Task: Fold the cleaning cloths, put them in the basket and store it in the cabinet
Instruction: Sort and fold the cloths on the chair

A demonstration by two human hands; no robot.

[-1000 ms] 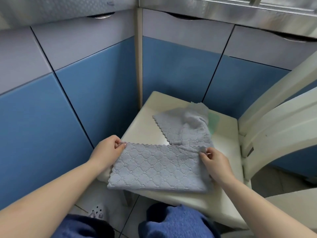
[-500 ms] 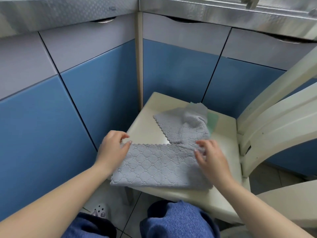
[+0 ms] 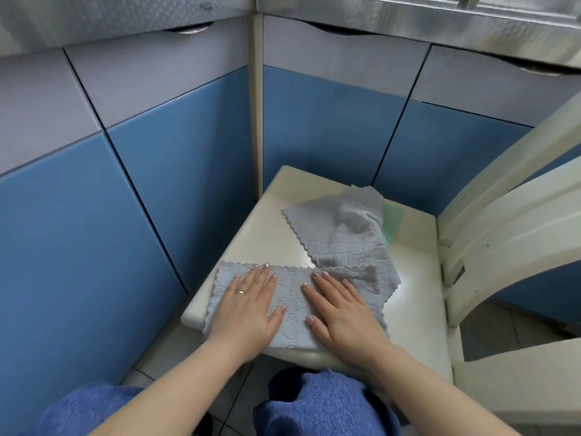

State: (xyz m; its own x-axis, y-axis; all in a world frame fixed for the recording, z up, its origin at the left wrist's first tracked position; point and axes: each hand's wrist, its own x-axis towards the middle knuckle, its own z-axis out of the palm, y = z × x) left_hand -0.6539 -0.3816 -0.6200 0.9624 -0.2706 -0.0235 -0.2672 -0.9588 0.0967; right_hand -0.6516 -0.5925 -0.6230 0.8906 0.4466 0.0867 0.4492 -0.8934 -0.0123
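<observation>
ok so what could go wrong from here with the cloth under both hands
The folded grey cloth overhangs the front-left edge of the chair seat, so it may slide to the floor once the left hand and right hand lift. Its far corner seems to touch the unfolded grey cloth, so dragging it could snag that pile.

A cream chair (image 3: 418, 313) stands in a corner, its seat facing the camera and its curved back slats (image 3: 515, 215) at the right. A steel counter edge (image 3: 408, 14) runs along the top. Below lies a tiled floor (image 3: 163, 350) (grey, with dark grout), and blue trousers (image 3: 317, 404) fill the bottom edge.
</observation>
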